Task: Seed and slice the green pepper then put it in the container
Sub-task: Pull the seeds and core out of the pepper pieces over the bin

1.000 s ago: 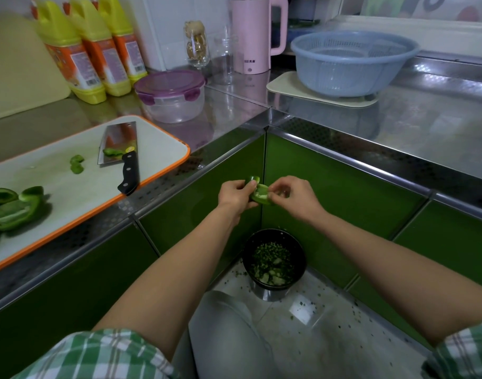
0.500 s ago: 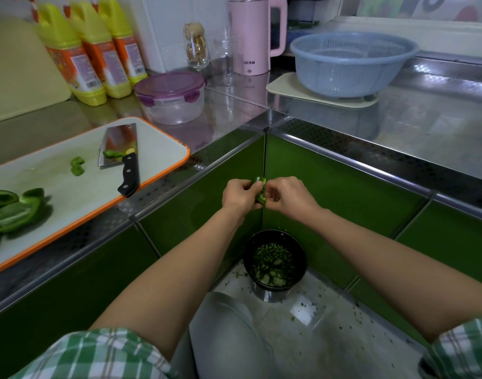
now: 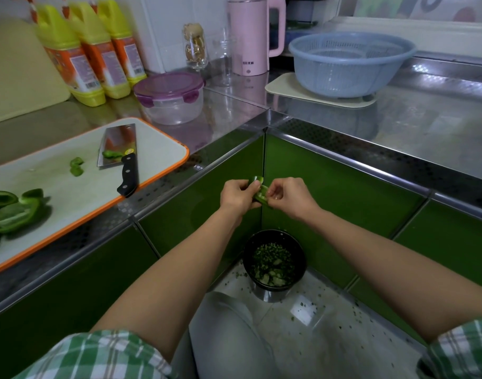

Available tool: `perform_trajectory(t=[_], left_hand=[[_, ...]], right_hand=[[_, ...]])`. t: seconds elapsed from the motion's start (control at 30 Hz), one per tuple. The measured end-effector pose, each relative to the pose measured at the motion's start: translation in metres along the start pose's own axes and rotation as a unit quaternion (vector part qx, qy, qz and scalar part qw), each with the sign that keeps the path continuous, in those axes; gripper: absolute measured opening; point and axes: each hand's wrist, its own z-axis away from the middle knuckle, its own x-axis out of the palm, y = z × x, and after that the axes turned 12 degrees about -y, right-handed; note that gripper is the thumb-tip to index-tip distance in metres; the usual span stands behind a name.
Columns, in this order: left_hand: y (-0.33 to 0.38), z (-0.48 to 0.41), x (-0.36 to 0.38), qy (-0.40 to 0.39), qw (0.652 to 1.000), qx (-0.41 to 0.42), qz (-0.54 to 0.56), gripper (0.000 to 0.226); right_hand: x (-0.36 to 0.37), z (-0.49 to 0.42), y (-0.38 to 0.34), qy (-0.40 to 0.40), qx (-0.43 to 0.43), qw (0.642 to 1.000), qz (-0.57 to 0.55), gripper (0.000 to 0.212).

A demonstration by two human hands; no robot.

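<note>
Head view showed the left hand (image 3: 238,196) and right hand (image 3: 289,196) each pinching one small pepper piece (image 3: 262,193), held off the worktop's (image 3: 398,127) inner corner above a floor bin (image 3: 250,243). Other pepper pieces (image 3: 12,212) lay at the cutting board's (image 3: 157,149) left end.

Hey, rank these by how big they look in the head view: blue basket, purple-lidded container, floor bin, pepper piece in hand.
1. blue basket
2. purple-lidded container and floor bin: they look about alike and sit at different depths, so I won't rank them
3. pepper piece, clearly smallest
</note>
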Motion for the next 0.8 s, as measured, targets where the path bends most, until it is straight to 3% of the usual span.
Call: perform_trajectory(t=[0.17,0.4,0.6,0.8], left_hand=[[0.002,0.004,0.002,-0.012,1.0,-0.003,0.01,0.032],[0.004,0.006,-0.003,-0.007,0.999,-0.004,0.041,0.025],[0.005,0.01,-0.001,-0.026,0.998,-0.007,0.058,0.024],[0.005,0.01,-0.001,-0.015,0.997,-0.009,0.076,0.034]], right_hand=[[0.0,-0.002,0.001,0.044,0.045,0.996,-0.067,0.015],[-0.002,0.003,0.006,0.003,0.031,0.996,-0.08,0.013],[0.001,-0.002,0.004,0.034,0.048,0.997,-0.058,0.019],[-0.001,-0.006,0.02,0.091,0.101,0.979,-0.153,0.017]])
